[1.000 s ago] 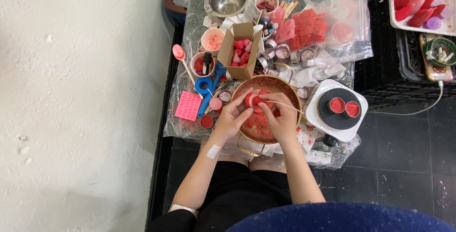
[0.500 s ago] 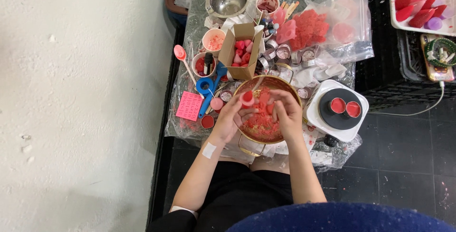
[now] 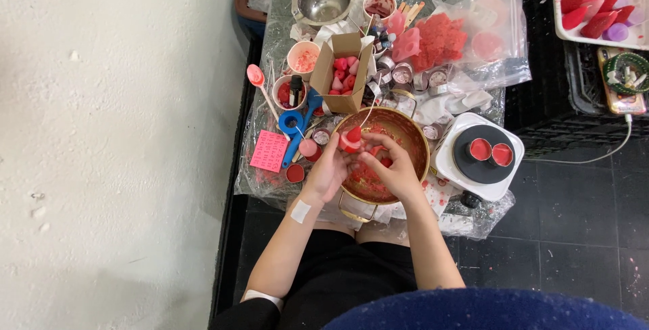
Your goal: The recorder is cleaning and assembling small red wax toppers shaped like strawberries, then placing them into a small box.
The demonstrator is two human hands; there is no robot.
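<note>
Over the near-left rim of the copper bowl (image 3: 405, 134), left hand (image 3: 329, 171) curled shut round a small red wax candle (image 3: 350, 139), right hand (image 3: 392, 166) closed just beside it, fingertips pinching at the piece. Probably light, stiff yet brittle and a little greasy, so best gripped by the broad base, not the tip or the thin wick. Cardboard box (image 3: 343, 77) of similar red pieces farther off; white hotplate (image 3: 478, 156) right.

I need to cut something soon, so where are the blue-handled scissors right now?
In the head view the blue-handled scissors lie on the table left of the copper bowl, between the pink card and the open cardboard box.
</note>
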